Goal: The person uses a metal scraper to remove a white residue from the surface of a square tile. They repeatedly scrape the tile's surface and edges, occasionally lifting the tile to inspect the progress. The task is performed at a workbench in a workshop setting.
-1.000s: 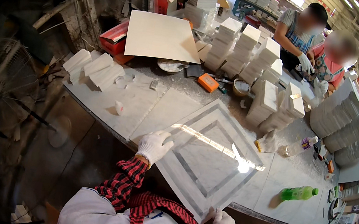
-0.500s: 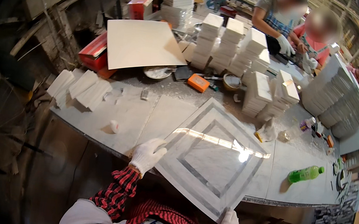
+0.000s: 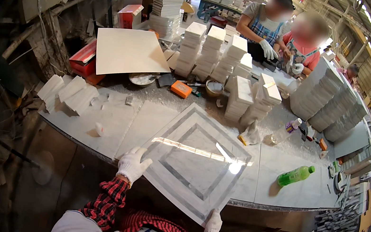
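A large square tile (image 3: pixel 196 158) with grey inlaid square bands lies on the workbench (image 3: pixel 281 178), turned like a diamond, its near corner hanging over the bench's front edge. My left hand (image 3: pixel 132 165), in a white glove, rests with spread fingers on the tile's left corner. My right hand (image 3: pixel 213 226), also gloved, grips the tile's near edge at the bottom corner. Both sleeves are red and black plaid.
Stacks of white tiles (image 3: pixel 214 53) fill the bench's far side, more stacks (image 3: pixel 322 98) at the right. A green bottle (image 3: pixel 295 175) lies at the right, a clear bottle (image 3: pixel 285 131) behind it. A beige board (image 3: pixel 128 52), an orange block (image 3: pixel 181 89), loose white pieces (image 3: pixel 69 94). Two people (image 3: pixel 284 32) work opposite.
The view has tilted and shifted a little. The tile stays under both hands, with my right hand slightly further along its near edge.
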A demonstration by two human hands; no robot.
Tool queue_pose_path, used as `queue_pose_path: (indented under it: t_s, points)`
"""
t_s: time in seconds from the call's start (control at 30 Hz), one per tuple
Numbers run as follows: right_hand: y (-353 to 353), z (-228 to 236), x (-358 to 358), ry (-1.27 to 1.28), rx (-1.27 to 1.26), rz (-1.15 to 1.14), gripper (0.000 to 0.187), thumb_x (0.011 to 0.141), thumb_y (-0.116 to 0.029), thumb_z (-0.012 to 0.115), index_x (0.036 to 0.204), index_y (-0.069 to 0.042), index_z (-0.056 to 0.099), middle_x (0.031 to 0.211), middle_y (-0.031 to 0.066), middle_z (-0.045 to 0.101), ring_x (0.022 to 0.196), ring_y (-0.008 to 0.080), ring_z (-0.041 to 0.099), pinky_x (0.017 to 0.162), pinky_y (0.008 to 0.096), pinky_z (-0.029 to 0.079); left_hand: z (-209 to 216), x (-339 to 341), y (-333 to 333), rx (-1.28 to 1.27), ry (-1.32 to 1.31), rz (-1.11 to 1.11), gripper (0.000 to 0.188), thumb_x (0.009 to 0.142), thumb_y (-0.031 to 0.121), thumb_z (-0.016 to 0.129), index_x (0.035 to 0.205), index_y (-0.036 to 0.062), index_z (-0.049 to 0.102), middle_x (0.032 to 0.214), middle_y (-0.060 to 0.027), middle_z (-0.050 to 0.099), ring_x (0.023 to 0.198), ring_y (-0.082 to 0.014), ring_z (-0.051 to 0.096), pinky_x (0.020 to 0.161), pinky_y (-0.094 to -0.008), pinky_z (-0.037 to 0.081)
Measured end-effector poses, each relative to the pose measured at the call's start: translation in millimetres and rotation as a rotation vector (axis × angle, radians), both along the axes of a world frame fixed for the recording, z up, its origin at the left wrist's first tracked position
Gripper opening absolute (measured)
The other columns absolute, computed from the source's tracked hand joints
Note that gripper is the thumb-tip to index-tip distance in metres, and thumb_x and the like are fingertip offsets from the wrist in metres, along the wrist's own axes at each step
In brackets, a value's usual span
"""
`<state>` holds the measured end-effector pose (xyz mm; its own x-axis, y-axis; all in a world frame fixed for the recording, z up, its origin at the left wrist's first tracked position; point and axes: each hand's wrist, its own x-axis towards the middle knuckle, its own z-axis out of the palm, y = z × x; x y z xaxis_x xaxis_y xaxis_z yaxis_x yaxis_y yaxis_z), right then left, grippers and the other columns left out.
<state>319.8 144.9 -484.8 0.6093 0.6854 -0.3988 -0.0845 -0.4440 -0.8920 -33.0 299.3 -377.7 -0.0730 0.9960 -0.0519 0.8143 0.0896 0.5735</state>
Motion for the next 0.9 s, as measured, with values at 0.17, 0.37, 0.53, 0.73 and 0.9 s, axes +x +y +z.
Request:
queue_pose_path:
  t_s: [0.17,0.37,0.53,0.73,0.9]
  points:
    - [7,22,-7,0.091,0.012,0.072,0.057,0.104,-0.045,0.053,0.120,0.008,0.068,0.104,0.0102,0.073,0.093,0.0155,0.061,0.085,0.0357,0.049,-31,12,-7,0.096,0.112,0.103,0.061,0.084,0.044,0.070,0.134,0.0101,0.059,0.137,-0.0145,0.056,0.130,-0.0359,0.050,0.107,-0.0471,0.042]
    - [9,27,-5,0.177,0.020,0.113,0.055,0.105,-0.044,0.055,0.125,0.006,0.066,0.114,0.0089,0.070,0.099,0.0165,0.062,0.090,0.0339,0.048,-27,35,-5,0.089,0.270,0.187,0.069,0.080,0.046,0.075,0.137,0.0121,0.056,0.139,-0.0150,0.053,0.132,-0.0363,0.046,0.108,-0.0505,0.040]
    - [11,29,-9,0.156,0.073,0.064,0.055,0.104,-0.045,0.054,0.111,0.008,0.069,0.092,0.0062,0.069,0.081,0.0132,0.055,0.075,0.0337,0.047,-26,34,-1,0.043,0.260,0.219,0.069,0.083,0.048,0.073,0.140,0.0122,0.056,0.141,-0.0153,0.056,0.132,-0.0362,0.049,0.109,-0.0499,0.039]
    - [9,30,4,0.156,-0.017,0.162,0.054,0.104,-0.045,0.057,0.120,0.005,0.068,0.108,0.0055,0.070,0.093,0.0143,0.058,0.086,0.0321,0.047,-10,38,-3,-0.055,0.258,0.268,0.072,0.084,0.052,0.071,0.142,0.0113,0.056,0.143,-0.0166,0.056,0.130,-0.0367,0.051,0.108,-0.0482,0.041]
    - [3,36,16,0.143,0.049,0.160,0.051,0.104,-0.045,0.057,0.114,0.004,0.070,0.099,0.0042,0.069,0.087,0.0132,0.056,0.080,0.0326,0.046,-8,43,-33,-0.084,0.236,0.290,0.072,0.083,0.053,0.070,0.143,0.0151,0.056,0.140,-0.0159,0.057,0.128,-0.0369,0.052,0.106,-0.0484,0.044]
